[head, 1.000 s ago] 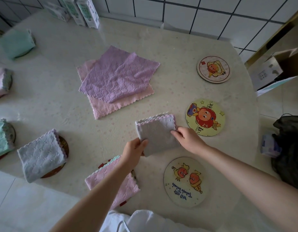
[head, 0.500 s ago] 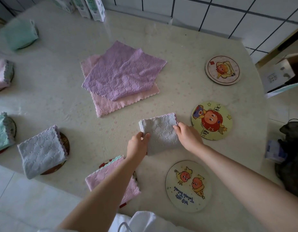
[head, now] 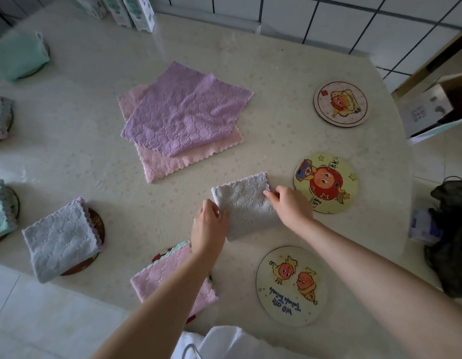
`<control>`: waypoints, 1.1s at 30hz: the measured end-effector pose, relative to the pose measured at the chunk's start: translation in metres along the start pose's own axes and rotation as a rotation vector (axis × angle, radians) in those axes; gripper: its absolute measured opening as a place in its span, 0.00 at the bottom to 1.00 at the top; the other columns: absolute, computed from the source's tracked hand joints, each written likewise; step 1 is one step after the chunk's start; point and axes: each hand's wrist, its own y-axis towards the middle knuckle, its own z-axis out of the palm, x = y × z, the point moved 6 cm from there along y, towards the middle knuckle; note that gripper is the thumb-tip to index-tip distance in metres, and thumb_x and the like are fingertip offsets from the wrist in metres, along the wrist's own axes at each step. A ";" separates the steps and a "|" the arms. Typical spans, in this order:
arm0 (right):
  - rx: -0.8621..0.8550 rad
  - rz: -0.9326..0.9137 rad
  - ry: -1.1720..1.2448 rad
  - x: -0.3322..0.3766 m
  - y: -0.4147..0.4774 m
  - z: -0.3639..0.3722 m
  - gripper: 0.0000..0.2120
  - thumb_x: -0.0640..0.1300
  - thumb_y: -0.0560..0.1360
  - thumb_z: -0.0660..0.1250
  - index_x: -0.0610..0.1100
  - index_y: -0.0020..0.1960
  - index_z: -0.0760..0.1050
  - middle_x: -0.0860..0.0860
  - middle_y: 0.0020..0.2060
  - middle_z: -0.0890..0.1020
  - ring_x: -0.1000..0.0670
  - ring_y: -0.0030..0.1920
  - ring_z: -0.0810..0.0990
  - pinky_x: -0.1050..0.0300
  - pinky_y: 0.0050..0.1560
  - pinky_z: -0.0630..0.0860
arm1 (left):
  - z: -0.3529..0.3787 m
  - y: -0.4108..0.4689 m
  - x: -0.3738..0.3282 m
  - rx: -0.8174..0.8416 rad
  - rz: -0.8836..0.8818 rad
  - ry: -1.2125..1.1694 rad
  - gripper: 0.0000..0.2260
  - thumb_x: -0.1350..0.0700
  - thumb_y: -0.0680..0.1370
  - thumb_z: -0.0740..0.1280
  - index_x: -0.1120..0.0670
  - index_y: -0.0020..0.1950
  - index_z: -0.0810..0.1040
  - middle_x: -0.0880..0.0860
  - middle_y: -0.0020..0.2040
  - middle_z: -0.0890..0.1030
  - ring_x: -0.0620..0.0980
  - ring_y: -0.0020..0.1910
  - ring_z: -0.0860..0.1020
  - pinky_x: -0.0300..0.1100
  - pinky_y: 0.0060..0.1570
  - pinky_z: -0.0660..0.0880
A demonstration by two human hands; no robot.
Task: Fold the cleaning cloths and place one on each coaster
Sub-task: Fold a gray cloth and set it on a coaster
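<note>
1. Three bare coasters (head: 291, 286) line your right; five folded cloths (head: 61, 238) sit on coasters at your left.
2. Your left hand (head: 209, 229) and right hand (head: 289, 206) each pinch an edge of one folded grey cloth (head: 246, 203), just left of the middle bare coaster.
3. Beyond, two unfolded cloths (head: 183, 117) lie stacked, purple over pink.

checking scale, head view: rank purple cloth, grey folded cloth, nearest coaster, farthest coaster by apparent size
1. purple cloth
2. nearest coaster and grey folded cloth: alike, coaster sits nearer camera
3. farthest coaster, though distance shrinks it
</note>
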 end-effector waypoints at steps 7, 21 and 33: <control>-0.314 -0.519 -0.164 0.034 -0.047 -0.021 0.13 0.54 0.77 0.59 0.44 0.50 0.72 0.49 0.45 0.77 0.50 0.42 0.75 0.57 0.36 0.75 | 0.021 -0.020 -0.031 0.051 0.850 0.474 0.21 0.52 0.79 0.62 0.52 0.72 0.67 0.52 0.75 0.63 0.54 0.75 0.58 0.52 0.73 0.59; -0.223 -0.296 -0.186 -0.008 -0.057 0.003 0.16 0.47 0.72 0.70 0.42 0.56 0.72 0.46 0.49 0.77 0.46 0.47 0.77 0.56 0.40 0.78 | 0.012 0.006 0.006 0.238 0.613 0.628 0.30 0.37 0.77 0.49 0.43 0.78 0.49 0.43 0.78 0.45 0.51 0.77 0.42 0.59 0.74 0.46; 0.161 0.195 0.307 -0.012 -0.044 0.011 0.10 0.47 0.75 0.65 0.43 0.50 0.69 0.46 0.47 0.78 0.47 0.42 0.76 0.58 0.34 0.68 | -0.013 0.046 -0.033 0.118 0.450 0.381 0.12 0.54 0.74 0.69 0.55 0.56 0.75 0.52 0.59 0.76 0.53 0.59 0.71 0.47 0.56 0.72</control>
